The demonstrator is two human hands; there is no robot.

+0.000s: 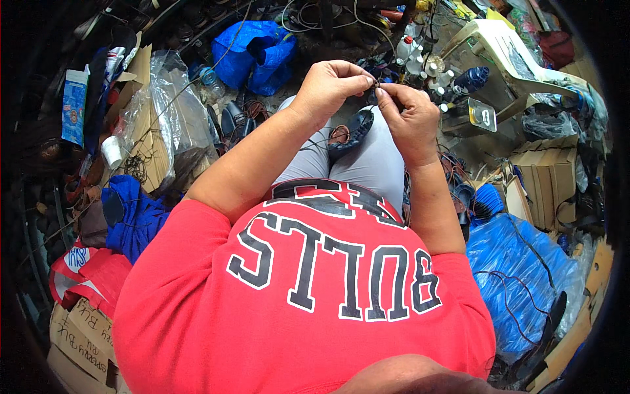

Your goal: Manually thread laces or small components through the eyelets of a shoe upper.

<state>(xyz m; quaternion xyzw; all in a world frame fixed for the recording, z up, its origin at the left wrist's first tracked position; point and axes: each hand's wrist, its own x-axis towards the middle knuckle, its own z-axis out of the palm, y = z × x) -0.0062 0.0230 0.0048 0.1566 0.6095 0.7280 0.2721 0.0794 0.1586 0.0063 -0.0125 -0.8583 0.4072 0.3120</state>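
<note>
In the head view I see both hands raised together over the lap. The left hand (328,85) and the right hand (410,118) meet at the fingertips, and between them is a small dark piece (376,85) that both pinch. I cannot tell what exactly this piece is, it is too small. The grip of each hand is narrow, closed on that piece. A thin dark thread (321,141) seems to run from there down toward the lap, but it is hard to follow.

On the lap, on the grey trousers (367,164), lies a dark shoe (351,131), just below the hands, its brown inside turned up.

About containers: at the top there is a blue plastic bag (252,56), open, its content is hidden. At the left stands a clear plastic bag (170,111) with flat cardboard pieces inside. At the right is a group of small white bottles (420,62) with caps on, and one dark blue bottle (471,79) lying beside them. Further right I see brown cardboard boxes (548,174), closed. Low at the right a large blue plastic sheet (518,276) covers something.
</note>
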